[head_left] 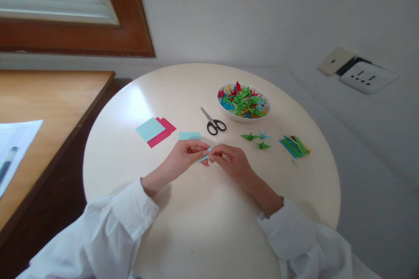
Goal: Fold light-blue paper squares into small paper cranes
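Observation:
Between my fingertips is a small folded piece of light blue paper (203, 158), pinched from both sides above the table. My left hand (186, 153) is closed on its left part. My right hand (231, 160) grips the other end between thumb and index finger. Fingers cover much of the paper, so its exact shape is hidden. Just beyond my left hand lies a light blue paper sheet (189, 136), partly covered by that hand. Black-handled scissors (212, 123) rest behind my hands, blades pointing away. Green and blue folded paper cranes (250, 137) lie to the right of my right hand.
A white bowl (245, 119) full of colourful paper cranes stands at the back of the round white table (196, 235). Light blue and red paper squares (150, 130) lie left. Coloured paper strips (294, 146) are piled right. A wooden desk (59, 96) adjoins at left.

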The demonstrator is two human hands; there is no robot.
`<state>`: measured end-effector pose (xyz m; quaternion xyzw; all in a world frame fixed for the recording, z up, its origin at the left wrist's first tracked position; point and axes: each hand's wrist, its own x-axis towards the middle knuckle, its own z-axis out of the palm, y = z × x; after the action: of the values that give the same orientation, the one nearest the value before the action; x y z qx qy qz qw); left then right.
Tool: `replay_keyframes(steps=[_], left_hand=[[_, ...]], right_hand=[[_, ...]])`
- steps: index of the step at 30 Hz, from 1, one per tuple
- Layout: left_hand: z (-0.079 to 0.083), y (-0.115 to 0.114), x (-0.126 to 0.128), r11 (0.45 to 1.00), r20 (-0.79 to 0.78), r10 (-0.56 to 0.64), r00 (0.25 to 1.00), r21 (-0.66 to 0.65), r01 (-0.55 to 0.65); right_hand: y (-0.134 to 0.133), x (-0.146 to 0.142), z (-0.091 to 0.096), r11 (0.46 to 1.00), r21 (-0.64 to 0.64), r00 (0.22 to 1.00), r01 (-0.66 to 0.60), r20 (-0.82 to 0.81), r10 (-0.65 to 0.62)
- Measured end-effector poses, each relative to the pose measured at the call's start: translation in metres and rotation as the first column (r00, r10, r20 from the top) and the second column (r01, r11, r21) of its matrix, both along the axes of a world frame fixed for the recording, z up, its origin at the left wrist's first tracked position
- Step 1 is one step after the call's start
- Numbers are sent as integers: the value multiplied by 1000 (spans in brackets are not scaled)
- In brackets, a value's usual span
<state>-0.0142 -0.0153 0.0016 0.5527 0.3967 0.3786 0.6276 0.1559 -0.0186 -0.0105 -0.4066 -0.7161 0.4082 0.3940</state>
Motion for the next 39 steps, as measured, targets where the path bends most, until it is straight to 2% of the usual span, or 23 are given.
replay_keyframes(steps=[5,10,13,19,25,29,33,39], left_hand=[[1,0,-2,1000,-17,-8,1000,21,8],[0,0,-1,999,-36,-10,999,36,11],[-1,0,-1,999,-37,8,999,47,-7],[-1,-3,1,995,56,66,996,74,-70],[3,-5,2,989,-104,116,988,103,-105],[4,-5,1,982,-192,151,970,146,-124],[4,-5,1,972,-215,168,962,199,-125],[2,-4,4,963,-201,209,957,215,-165]], right_hand=[[2,2,1,1000,-22,1000,-10,25,10],[1,0,4,1000,26,994,8,113,-11],[1,-1,4,999,37,994,12,110,-16],[1,-2,0,999,24,996,39,82,-41],[2,-3,-1,992,50,993,116,-10,-115],[3,-4,-1,990,16,988,138,-71,-137],[2,-4,-3,987,-10,985,161,-70,-161],[1,-7,-4,972,100,977,212,-22,-210]])
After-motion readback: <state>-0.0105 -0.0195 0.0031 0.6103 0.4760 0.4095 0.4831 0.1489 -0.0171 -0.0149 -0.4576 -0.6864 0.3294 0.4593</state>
